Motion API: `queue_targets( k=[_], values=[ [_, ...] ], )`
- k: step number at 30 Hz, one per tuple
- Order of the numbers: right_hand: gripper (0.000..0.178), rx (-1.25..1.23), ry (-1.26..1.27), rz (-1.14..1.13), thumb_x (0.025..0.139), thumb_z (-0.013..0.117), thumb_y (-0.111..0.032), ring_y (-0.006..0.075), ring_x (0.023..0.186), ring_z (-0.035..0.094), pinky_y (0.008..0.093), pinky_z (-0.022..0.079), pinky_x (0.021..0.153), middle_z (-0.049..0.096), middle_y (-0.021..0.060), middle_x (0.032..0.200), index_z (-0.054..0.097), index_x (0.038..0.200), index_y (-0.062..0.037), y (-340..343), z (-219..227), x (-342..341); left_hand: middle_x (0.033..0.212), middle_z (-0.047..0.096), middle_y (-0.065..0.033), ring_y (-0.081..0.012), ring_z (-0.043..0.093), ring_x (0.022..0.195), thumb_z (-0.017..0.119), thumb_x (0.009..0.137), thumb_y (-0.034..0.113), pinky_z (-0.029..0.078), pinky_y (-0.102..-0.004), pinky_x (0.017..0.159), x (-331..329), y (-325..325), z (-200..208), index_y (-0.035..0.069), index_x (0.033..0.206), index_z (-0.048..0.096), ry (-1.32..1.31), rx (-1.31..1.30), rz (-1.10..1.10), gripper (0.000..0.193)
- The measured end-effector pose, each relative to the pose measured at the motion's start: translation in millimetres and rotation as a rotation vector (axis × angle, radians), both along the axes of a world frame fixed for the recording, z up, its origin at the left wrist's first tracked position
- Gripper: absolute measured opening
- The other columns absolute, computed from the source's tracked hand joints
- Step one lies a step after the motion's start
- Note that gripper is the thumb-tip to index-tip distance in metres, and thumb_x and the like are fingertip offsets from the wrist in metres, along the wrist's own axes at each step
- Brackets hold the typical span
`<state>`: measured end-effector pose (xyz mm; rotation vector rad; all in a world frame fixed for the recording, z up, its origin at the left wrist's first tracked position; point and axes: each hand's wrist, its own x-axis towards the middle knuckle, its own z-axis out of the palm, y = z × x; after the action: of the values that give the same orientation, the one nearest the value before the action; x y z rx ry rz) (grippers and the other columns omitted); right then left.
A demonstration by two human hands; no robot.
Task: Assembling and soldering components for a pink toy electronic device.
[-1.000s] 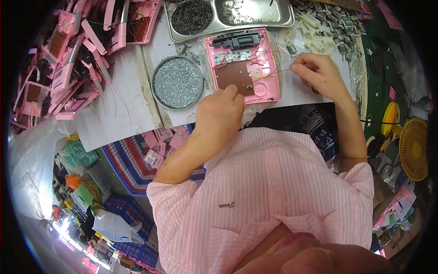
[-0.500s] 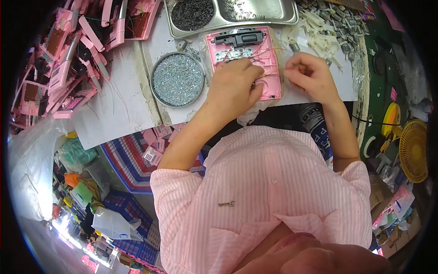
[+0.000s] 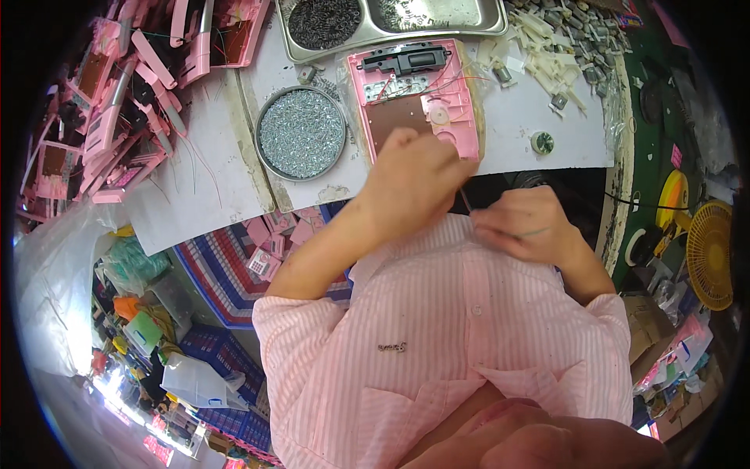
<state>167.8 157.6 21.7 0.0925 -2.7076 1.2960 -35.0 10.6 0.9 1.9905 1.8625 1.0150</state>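
A pink plastic casing (image 3: 472, 117) lies open on the table, with a black speaker-like part (image 3: 406, 60), a brown board (image 3: 396, 119), a metal plate and thin wires in it. My left hand (image 3: 418, 184) is closed at the casing's near edge, fingertips pinched together. My right hand (image 3: 531, 223), slightly blurred, is closed in front of my shirt, nearer to me than the table edge. A thin strand (image 3: 466, 201), which looks like wire, runs between the fingers of both hands. What else the left fingers hold is hidden.
A round dish of small silvery screws (image 3: 302, 133) stands left of the casing. Behind is a metal tray (image 3: 437, 27) with dark springs. White parts and small motors (image 3: 558, 55) lie back right, near a small green-and-white round thing (image 3: 542, 142). Pink casings (image 3: 105, 117) pile up left.
My right hand has come down from beside the casing toward my body. My left hand has moved nearer to me, uncovering the brown board. The small round thing on the right now shows.
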Motion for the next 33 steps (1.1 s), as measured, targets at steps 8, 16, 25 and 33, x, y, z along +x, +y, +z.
queue_targets(
  k=[8, 16, 25, 33],
  values=[
    [0.052, 0.221, 0.048, -0.035, 0.079, 0.078, -0.043, 0.0287, 0.105, 0.058, 0.0403, 0.052, 0.079, 0.063, 0.0070, 0.113, 0.069, 0.121, -0.0134, 8, -26, -54, 0.097, 0.069, -0.0027, -0.0193, 0.065, 0.079, 0.076, 0.074, 0.012, 0.048, -0.0346, 0.068, 11, -37, -24, 0.011, 0.101, 0.072, 0.028, 0.167, 0.005, 0.028],
    [0.043, 0.421, -0.010, -0.093, 0.080, 0.078, -0.036, 0.0241, 0.104, 0.056, 0.0440, 0.038, 0.090, 0.063, 0.0032, 0.103, 0.071, 0.116, -0.0148, -16, -12, -63, 0.077, 0.062, -0.0038, -0.0104, 0.054, 0.063, 0.069, 0.093, 0.002, 0.041, -0.0228, 0.054, 7, -71, -37, 0.004, 0.088, 0.064, -0.428, -0.087, 0.653, 0.007],
    [0.020, 0.417, 0.152, -0.166, 0.077, 0.075, -0.022, 0.0236, 0.095, 0.053, 0.0439, 0.037, 0.087, 0.059, 0.0007, 0.092, 0.068, 0.093, -0.0128, -61, -35, -96, 0.071, 0.058, -0.0082, -0.0208, 0.057, 0.055, 0.069, 0.088, 0.005, 0.047, -0.0347, 0.051, 18, -85, -51, 0.005, 0.087, 0.063, -0.249, -0.030, 0.654, 0.005],
    [0.021, 0.427, 0.153, -0.211, 0.074, 0.076, -0.026, 0.0255, 0.092, 0.052, 0.0458, 0.037, 0.082, 0.055, 0.0036, 0.091, 0.064, 0.086, -0.0140, -67, -49, -104, 0.084, 0.059, -0.0109, -0.0304, 0.064, 0.074, 0.071, 0.085, 0.010, 0.052, -0.0423, 0.064, -3, -104, -24, 0.006, 0.099, 0.063, -0.119, -0.345, 0.133, 0.016]
  ],
)
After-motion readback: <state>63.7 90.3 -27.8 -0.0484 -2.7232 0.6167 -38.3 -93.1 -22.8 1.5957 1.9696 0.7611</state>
